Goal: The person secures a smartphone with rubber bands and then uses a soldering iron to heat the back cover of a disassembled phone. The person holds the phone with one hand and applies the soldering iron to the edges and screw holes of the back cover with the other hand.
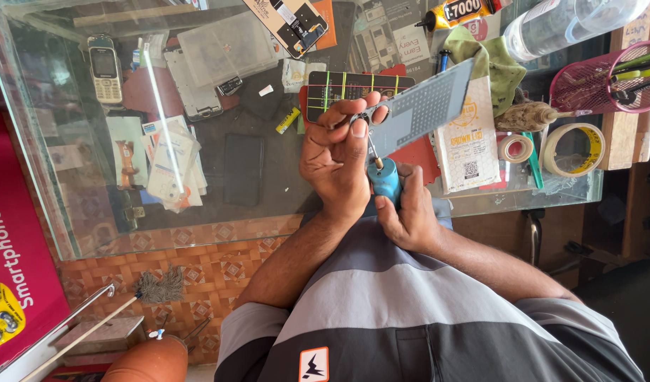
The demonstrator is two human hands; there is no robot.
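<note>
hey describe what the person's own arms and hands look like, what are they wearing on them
Both hands, the left hand and the right hand, are bare: no gloves, and no rings or watch show. The forearms are uncovered to above the elbow. Short sleeves of a grey and dark-grey panelled shirt cover the upper arms. The shirt carries a small orange-edged white patch with a dark emblem low on the front.

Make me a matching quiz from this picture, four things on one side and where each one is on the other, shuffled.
Things:
1. screwdriver
2. old keypad phone
3. tape roll
4. pink basket

Places:
A. far right, holding pens
B. top left, under the glass
C. in the right hand
D. on the counter, below the basket

Pairs: 1-C, 2-B, 3-D, 4-A
</note>
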